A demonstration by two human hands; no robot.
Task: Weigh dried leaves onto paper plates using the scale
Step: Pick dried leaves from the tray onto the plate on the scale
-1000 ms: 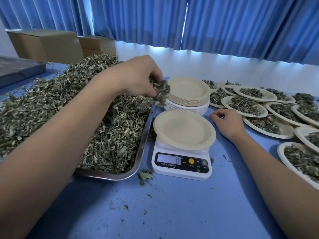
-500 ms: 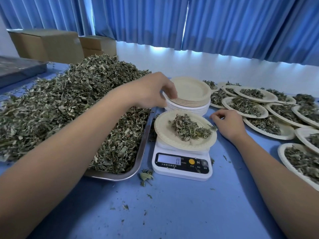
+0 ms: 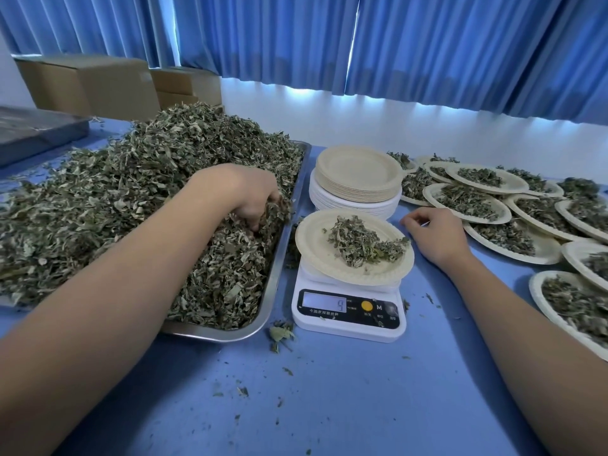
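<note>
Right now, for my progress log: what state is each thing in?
Scale: on, display shows 9.
Plate on scale: holds a small leaf heap.
Plate stack: top plate empty.
Tray: heaped with dried leaves.
Left hand: fingers dug into the tray's leaves.
Right hand: resting on table, holding nothing.
Plates at right: filled.

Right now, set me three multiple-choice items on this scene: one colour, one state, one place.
1. The table is: A white; B blue; C green.
2. The plate on the scale is: A empty; B upside down; C holding leaves.
3. The left hand is: A on the scale; B in the heap in the tray; C flat on the table.

Answers:
1 B: its bare top is blue.
2 C: a small pile lies on it.
3 B: its fingers dig into the heap.
</note>
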